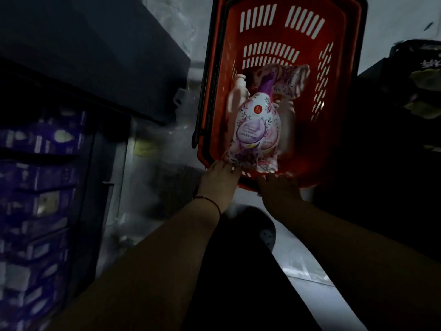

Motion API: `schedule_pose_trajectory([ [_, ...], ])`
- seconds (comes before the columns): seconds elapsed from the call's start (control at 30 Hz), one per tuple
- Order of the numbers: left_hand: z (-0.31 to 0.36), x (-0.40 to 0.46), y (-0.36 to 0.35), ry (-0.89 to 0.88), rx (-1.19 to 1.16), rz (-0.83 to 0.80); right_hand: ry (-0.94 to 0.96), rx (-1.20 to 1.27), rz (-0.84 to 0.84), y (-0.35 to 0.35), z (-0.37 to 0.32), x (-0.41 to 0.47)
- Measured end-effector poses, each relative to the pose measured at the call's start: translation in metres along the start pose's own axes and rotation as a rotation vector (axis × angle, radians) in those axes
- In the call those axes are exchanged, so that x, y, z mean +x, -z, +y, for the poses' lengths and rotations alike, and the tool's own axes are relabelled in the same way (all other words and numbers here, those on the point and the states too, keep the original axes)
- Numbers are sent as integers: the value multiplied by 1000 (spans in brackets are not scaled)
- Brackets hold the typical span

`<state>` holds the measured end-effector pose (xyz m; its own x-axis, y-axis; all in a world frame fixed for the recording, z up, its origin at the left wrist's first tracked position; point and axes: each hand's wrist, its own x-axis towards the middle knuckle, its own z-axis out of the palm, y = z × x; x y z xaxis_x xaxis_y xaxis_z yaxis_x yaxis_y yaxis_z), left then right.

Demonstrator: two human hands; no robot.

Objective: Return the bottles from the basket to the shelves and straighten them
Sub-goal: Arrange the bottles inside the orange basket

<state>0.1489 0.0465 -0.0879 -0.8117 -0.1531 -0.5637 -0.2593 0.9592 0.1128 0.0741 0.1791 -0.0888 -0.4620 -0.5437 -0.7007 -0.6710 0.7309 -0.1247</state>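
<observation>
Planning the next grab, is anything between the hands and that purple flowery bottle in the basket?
Nothing visible. The left hand and right hand are at the base of the purple floral bottle, which lies on top in the red basket.

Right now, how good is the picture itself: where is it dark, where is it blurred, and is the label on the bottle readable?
Head view: the red basket and the purple flowered bottle are the brightest parts; the shelves of blue boxes and both forearms lie in deep shadow. Motion blur smears the left hand, the right hand and the bottle's label, which is unreadable. The wide lens bends the basket's sides.
</observation>
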Motion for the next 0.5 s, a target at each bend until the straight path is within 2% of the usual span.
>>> schedule_pose_trajectory([
  [0.07, 5, -20, -15, -3, 8, 99, -23, -4, -38, -9, -5, -12],
  [0.17, 17, -43, -40, 5, 10, 138, -43, -30, -56, -29, -10, -32],
  [0.27, 31, -63, -63, -4, -45, 212, -25, 56, -79, -57, -6, -51],
  [0.37, 45, -88, -79, -7, -46, 235, 32, -128, -69, -70, -2, -75],
  [0.4, 48, -96, -84, -4, -50, 250, 60, -143, -22, -76, -5, -83],
  [0.47, 53, -114, -93, -2, -73, 259, 63, -135, -33, -85, -15, -100],
  [0.5, 55, -123, -100, -2, -75, 264, 49, -130, -94, -85, -24, -110],
])
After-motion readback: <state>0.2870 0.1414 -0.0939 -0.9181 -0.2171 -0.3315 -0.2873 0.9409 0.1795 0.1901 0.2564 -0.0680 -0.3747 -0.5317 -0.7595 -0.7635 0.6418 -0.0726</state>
